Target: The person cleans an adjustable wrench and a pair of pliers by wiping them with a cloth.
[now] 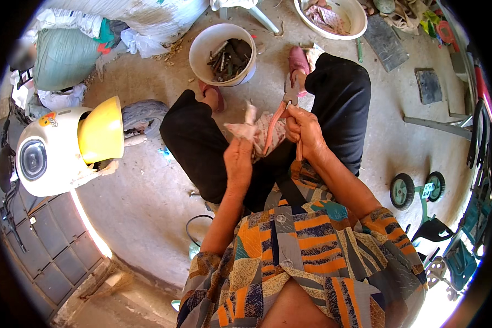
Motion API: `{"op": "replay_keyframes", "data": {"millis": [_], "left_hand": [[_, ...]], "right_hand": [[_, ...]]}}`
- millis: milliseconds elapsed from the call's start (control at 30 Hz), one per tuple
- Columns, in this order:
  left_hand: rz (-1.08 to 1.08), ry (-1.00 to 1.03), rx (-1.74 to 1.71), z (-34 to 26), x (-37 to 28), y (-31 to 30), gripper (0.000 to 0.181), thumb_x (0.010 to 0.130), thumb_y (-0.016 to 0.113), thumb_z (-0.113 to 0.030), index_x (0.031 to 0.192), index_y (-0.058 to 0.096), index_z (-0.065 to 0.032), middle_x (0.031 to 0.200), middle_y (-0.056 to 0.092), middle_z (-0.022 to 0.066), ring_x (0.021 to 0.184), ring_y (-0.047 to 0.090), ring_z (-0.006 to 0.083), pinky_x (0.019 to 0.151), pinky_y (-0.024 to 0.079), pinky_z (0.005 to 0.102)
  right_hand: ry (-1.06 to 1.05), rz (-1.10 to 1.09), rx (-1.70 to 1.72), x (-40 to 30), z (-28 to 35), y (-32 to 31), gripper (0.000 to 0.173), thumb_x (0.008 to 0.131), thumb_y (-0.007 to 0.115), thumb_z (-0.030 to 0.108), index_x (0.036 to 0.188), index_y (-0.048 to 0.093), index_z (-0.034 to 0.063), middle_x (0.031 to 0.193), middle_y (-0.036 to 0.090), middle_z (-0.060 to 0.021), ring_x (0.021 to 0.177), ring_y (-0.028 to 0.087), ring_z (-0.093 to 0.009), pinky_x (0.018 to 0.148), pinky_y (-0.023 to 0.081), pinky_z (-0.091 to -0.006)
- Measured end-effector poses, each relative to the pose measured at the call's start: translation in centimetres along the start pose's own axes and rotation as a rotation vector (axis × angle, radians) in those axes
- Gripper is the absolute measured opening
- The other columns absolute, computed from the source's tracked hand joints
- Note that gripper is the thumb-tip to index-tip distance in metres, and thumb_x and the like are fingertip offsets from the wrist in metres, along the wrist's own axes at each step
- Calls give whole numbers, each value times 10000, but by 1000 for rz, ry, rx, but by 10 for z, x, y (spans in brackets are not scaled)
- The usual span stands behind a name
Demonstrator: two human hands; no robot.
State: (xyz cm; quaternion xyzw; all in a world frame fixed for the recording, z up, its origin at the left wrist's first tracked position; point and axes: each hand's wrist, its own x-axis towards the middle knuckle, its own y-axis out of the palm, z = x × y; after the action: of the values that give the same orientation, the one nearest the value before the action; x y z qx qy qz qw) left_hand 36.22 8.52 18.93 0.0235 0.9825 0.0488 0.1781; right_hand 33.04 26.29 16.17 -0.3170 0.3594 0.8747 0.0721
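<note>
In my right hand [305, 130] is a pair of pliers [275, 119] with orange-red handles, its metal jaws pointing away from me above my right thigh. My left hand [238, 162] pinches a crumpled, stained cloth [242, 129] just left of the pliers; something pale sticks up from it, blurred. More patterned cloth [270, 130] lies between my legs, behind the pliers. Whether the jaws touch anything cannot be told. A white bucket [197, 55] holding dark metal pieces stands on the floor beyond my left knee.
A white basin [363, 24] with cloth stands at the top right. Dark flat slabs [387, 43] lie near it. At left are a white and yellow plastic object [53, 151] and filled sacks [67, 57]. A wheeled green frame [423, 201] stands at right, near a metal stand [438, 125].
</note>
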Motion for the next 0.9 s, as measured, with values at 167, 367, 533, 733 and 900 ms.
{"op": "replay_keyframes", "data": {"millis": [167,367,533,733,900], "left_hand": [[-157,187,-69,-37,16,-3,340,953,399,-194,1187,494,33,990,599,70,762,519,63,645,393,174],[-91,149,-47,-55,8,-4,344,934,409,-165,1211,477,27,1019,606,85,761,528,63,626,398,176],[381,90,-85,-54,-13,26,426,855,494,-41,1265,413,39,1162,523,108,1058,523,193,883,425,300],[63,359,468,-19,9,22,373,822,501,30,1193,481,-7,1174,518,124,919,554,176,759,462,284],[12,209,650,-20,17,21,171,852,537,-98,947,547,43,798,583,162,720,574,260,677,452,303]], "right_hand": [[19,-13,-20,-2,2,0,248,903,503,236,810,548,11,482,312,48,383,258,-62,371,211,-223],[-10,-19,-35,-3,0,0,233,898,507,221,827,554,4,487,329,46,380,274,-62,369,224,-218],[-68,-74,-32,3,-6,-3,221,906,500,200,821,582,13,537,393,54,425,300,-39,398,253,-204],[-423,73,-635,10,-19,-19,244,914,490,187,796,580,-6,621,449,24,521,341,-41,470,275,-214],[-448,102,-573,16,-27,-25,236,902,515,187,739,543,20,590,421,33,522,333,-45,480,272,-220]]}}
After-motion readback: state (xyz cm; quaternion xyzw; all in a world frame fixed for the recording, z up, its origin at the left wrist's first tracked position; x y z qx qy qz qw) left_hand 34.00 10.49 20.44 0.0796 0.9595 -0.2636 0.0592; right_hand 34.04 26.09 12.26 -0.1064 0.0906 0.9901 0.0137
